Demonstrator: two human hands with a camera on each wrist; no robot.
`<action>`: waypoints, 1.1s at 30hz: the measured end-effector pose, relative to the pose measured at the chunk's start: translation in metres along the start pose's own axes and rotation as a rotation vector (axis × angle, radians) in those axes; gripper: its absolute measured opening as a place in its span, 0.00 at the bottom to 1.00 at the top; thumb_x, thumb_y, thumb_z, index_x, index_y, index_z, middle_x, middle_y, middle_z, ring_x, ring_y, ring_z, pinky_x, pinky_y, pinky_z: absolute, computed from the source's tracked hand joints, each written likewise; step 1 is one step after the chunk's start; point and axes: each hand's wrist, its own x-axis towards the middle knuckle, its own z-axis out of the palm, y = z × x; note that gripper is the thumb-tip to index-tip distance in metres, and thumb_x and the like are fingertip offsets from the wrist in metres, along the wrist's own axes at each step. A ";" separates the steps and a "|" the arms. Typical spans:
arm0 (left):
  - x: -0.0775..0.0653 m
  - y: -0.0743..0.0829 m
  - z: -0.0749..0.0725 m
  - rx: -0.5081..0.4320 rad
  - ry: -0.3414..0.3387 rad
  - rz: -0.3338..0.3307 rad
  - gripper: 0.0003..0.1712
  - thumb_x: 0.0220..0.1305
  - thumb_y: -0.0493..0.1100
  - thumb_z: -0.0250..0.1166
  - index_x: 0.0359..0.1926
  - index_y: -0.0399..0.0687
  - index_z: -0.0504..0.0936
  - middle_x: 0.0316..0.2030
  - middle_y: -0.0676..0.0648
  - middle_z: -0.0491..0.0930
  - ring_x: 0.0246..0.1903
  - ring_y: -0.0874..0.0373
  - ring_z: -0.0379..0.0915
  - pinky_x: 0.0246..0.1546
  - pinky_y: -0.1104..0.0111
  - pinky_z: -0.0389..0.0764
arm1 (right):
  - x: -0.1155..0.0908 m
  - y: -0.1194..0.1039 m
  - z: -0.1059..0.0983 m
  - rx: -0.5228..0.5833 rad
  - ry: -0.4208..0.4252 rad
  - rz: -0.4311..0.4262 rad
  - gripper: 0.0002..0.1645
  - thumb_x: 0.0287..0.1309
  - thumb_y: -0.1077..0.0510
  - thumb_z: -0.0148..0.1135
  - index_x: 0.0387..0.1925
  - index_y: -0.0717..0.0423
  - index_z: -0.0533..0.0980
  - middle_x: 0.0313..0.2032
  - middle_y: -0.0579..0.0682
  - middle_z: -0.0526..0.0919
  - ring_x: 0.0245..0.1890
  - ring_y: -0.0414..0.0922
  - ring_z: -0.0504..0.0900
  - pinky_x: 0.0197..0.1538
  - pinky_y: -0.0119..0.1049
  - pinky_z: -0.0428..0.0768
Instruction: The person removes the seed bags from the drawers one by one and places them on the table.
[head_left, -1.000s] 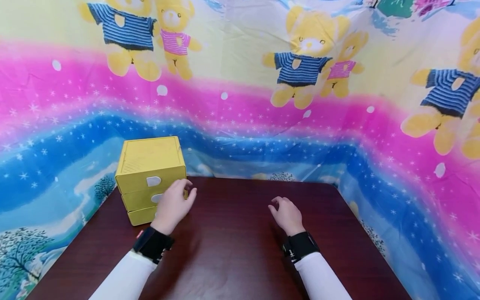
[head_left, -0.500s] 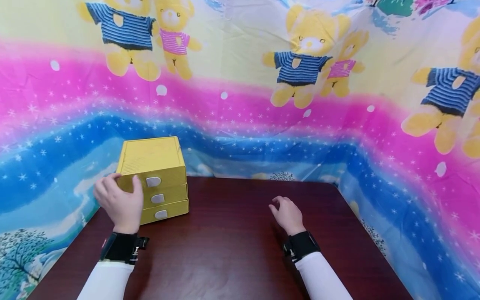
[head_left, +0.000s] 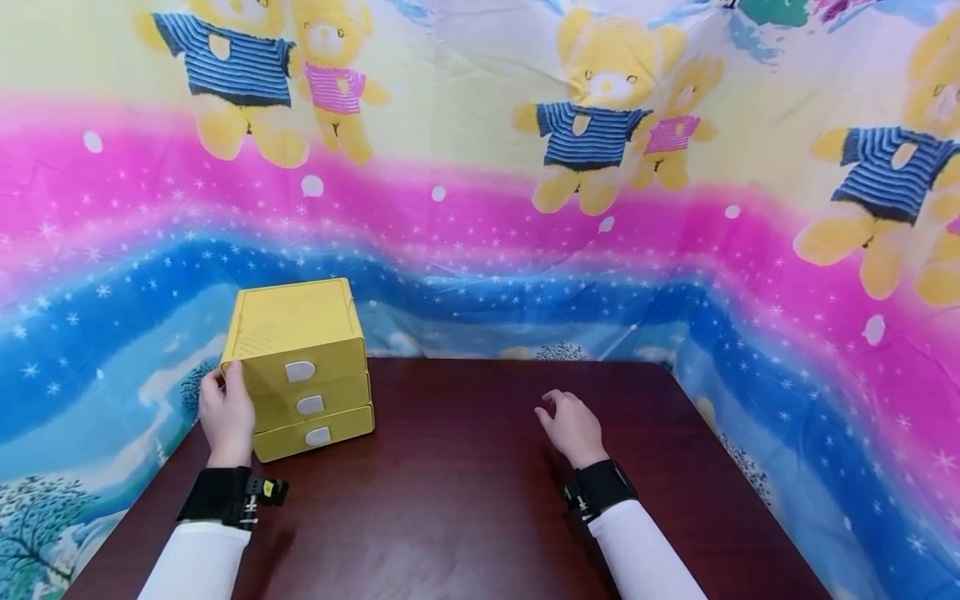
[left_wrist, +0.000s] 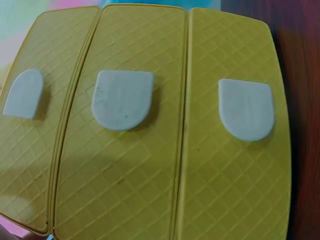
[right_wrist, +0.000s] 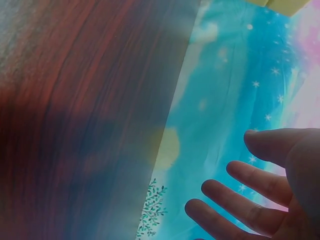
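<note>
A yellow three-drawer storage box (head_left: 296,321) stands at the back left of the table, all its drawers closed. Each drawer front carries a whitish rounded pull, such as the top pull (head_left: 300,372). My left hand (head_left: 227,421) grips the box's front left corner, thumb on the front face and fingers round the left side. The left wrist view is filled by the quilted drawer fronts (left_wrist: 120,170), with only a bit of the hand at the lower left. Over the right half of the table, my right hand (head_left: 573,429) hangs loosely curled, holding nothing.
The dark red-brown table (head_left: 450,475) ends at a straight back edge. Behind it and along both sides hangs a printed curtain (head_left: 465,225) with bears and snowflakes. Black bands with small cameras sit on both wrists, such as the right wrist band (head_left: 603,490).
My left hand has swung left from in front of the drawers, round to the box's left side, and now grips its corner. The right hand has stayed nearly still. The head view has shifted slightly.
</note>
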 end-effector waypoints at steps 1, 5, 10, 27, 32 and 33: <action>0.001 0.001 -0.001 -0.005 -0.017 -0.012 0.38 0.79 0.64 0.39 0.72 0.38 0.62 0.54 0.40 0.68 0.51 0.47 0.63 0.51 0.60 0.62 | 0.000 0.000 0.000 0.000 -0.001 0.004 0.19 0.67 0.51 0.67 0.54 0.57 0.82 0.50 0.58 0.85 0.40 0.51 0.84 0.44 0.47 0.83; 0.005 0.008 -0.007 -0.037 -0.085 -0.077 0.34 0.78 0.66 0.39 0.64 0.44 0.65 0.42 0.49 0.60 0.40 0.55 0.57 0.44 0.63 0.57 | -0.001 0.002 0.001 0.002 0.000 0.010 0.20 0.67 0.51 0.67 0.55 0.57 0.82 0.49 0.57 0.85 0.41 0.52 0.84 0.44 0.47 0.83; 0.010 0.018 -0.013 -0.064 -0.166 -0.188 0.35 0.75 0.69 0.42 0.67 0.49 0.63 0.55 0.43 0.62 0.46 0.51 0.59 0.48 0.61 0.60 | -0.002 0.004 0.002 -0.001 0.002 0.014 0.19 0.67 0.52 0.67 0.54 0.57 0.82 0.49 0.57 0.85 0.40 0.52 0.84 0.43 0.47 0.83; 0.021 0.017 -0.015 -0.029 -0.237 -0.206 0.41 0.75 0.69 0.40 0.82 0.60 0.49 0.80 0.43 0.49 0.69 0.43 0.55 0.68 0.50 0.61 | -0.001 0.010 0.006 -0.003 -0.002 0.026 0.20 0.67 0.50 0.67 0.54 0.57 0.82 0.49 0.57 0.85 0.43 0.53 0.85 0.45 0.49 0.84; 0.024 0.016 -0.013 -0.024 -0.228 -0.197 0.39 0.76 0.68 0.39 0.82 0.61 0.51 0.80 0.43 0.50 0.68 0.44 0.55 0.69 0.51 0.62 | -0.002 0.012 0.007 0.003 -0.015 0.035 0.20 0.67 0.51 0.66 0.55 0.57 0.82 0.50 0.58 0.85 0.44 0.53 0.85 0.45 0.49 0.84; 0.023 0.016 -0.013 -0.027 -0.229 -0.196 0.39 0.76 0.67 0.39 0.82 0.61 0.51 0.80 0.43 0.50 0.69 0.44 0.55 0.69 0.50 0.61 | -0.002 0.012 0.007 0.005 -0.015 0.035 0.20 0.67 0.51 0.66 0.55 0.57 0.82 0.50 0.58 0.85 0.44 0.53 0.85 0.45 0.49 0.84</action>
